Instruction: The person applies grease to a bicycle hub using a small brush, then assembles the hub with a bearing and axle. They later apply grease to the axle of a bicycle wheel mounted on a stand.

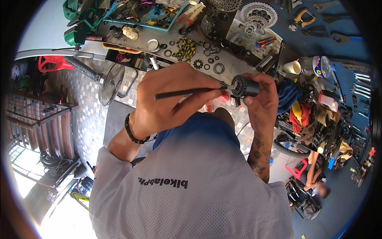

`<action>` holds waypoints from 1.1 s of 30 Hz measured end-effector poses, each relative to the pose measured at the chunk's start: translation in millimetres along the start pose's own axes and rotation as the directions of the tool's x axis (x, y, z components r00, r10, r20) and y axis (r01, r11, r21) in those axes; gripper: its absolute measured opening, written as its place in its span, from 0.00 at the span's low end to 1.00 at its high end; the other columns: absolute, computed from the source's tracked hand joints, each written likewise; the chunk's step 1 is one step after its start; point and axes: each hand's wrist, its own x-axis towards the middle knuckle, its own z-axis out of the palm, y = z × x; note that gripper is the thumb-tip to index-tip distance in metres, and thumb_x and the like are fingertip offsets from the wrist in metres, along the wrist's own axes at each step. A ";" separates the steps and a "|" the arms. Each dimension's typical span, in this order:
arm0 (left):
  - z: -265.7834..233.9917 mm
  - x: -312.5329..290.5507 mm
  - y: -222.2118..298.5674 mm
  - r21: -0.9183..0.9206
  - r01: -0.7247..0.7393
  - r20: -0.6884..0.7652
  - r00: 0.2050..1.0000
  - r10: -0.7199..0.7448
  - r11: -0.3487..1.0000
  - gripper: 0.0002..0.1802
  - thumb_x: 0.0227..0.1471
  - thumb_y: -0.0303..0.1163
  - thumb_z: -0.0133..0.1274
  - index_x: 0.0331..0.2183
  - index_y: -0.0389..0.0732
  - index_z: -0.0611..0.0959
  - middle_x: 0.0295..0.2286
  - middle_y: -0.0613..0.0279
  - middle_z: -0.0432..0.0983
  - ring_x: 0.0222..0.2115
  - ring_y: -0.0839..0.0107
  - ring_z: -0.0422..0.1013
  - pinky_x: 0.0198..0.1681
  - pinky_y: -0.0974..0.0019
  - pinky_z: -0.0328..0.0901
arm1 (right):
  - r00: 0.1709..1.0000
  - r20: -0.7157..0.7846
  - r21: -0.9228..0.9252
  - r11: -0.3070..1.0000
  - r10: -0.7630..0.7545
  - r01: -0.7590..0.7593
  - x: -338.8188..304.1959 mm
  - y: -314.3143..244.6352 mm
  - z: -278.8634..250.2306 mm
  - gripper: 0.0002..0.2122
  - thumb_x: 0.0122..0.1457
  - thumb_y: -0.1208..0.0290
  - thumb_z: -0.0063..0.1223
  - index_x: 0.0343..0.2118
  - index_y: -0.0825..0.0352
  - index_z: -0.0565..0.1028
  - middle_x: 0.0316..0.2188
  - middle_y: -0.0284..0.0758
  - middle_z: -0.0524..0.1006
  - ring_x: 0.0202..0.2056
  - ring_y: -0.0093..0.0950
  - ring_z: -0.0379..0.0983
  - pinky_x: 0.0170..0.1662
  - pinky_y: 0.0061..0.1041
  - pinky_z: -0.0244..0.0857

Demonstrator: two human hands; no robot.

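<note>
My left hand [165, 97], with a dark bracelet at its wrist, pinches a slim black stick-like tool [175, 94] between thumb and fingers. The tool's tip reaches the open end of a black freehub body [251, 88]; whether it touches the inside I cannot tell. Curled around the freehub body, my right hand [264, 97] holds it on its side, toothed end facing left. On the metal workbench [234, 71] beyond lie a small dark sprocket [198, 63], a ring [219, 68] and a yellow-and-black chain [186, 49].
A blue-green tray [139, 28] of small parts stands at the back, near large cassette sprockets [258, 16]. To the right are a paper cup [292, 67], a clear bottle [316, 66] and wall tools. A fan [111, 84] stands left; another person [314, 175] sits at lower right.
</note>
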 end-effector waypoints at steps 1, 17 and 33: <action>-0.4 0.0 -0.4 -0.019 0.032 -0.001 0.999 -0.032 0.999 0.09 0.48 0.20 0.70 0.35 0.33 0.89 0.29 0.58 0.86 0.25 0.67 0.82 0.28 0.69 0.74 | 1.000 0.007 -0.011 1.000 0.004 -0.004 0.1 -0.2 0.4 0.25 0.54 0.86 0.67 0.55 0.70 0.70 0.56 0.49 0.75 0.57 0.35 0.76 0.62 0.37 0.72; 16.3 -7.2 -22.0 -0.589 0.628 0.156 0.706 -0.691 0.508 0.11 0.63 0.29 0.64 0.36 0.29 0.86 0.26 0.54 0.85 0.25 0.75 0.80 0.31 0.72 0.74 | 0.997 0.053 -0.075 0.996 0.049 -0.045 -3.2 -0.3 -1.5 0.24 0.50 0.88 0.68 0.48 0.66 0.69 0.56 0.51 0.75 0.56 0.36 0.76 0.59 0.35 0.74; 21.1 -13.8 -14.9 -0.562 0.615 0.035 0.686 -0.727 0.553 0.11 0.62 0.29 0.65 0.38 0.28 0.87 0.26 0.54 0.86 0.25 0.76 0.80 0.30 0.73 0.73 | 0.997 0.060 -0.097 0.995 0.040 -0.034 -0.9 0.2 -6.3 0.24 0.50 0.88 0.68 0.47 0.65 0.69 0.55 0.48 0.75 0.56 0.35 0.77 0.56 0.32 0.76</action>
